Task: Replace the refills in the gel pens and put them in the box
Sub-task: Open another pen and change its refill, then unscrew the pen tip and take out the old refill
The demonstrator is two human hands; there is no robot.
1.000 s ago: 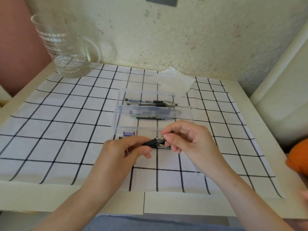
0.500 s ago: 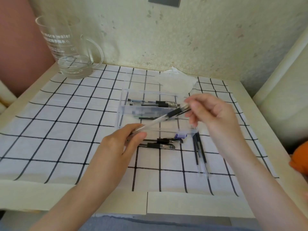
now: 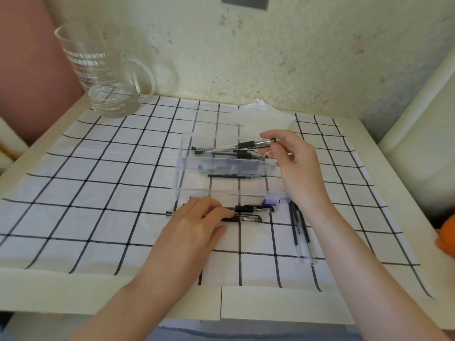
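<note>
Head view: The right hand [image 3: 295,166] grasps a clear-barrelled gel pen with a black grip [image 3: 246,144] by its right end, between thumb and fingers. The pen is held tilted above the far compartment of the clear plastic box with purple latches [image 3: 221,189], where other pens [image 3: 236,154] lie. The left hand [image 3: 197,225] rests on the counter's white black-checked cloth [image 3: 98,193], just near of the box. Its thumb and fingers pinch a second black-gripped pen [image 3: 246,219]. Loose dark refills [image 3: 299,225] lie to the right.
</note>
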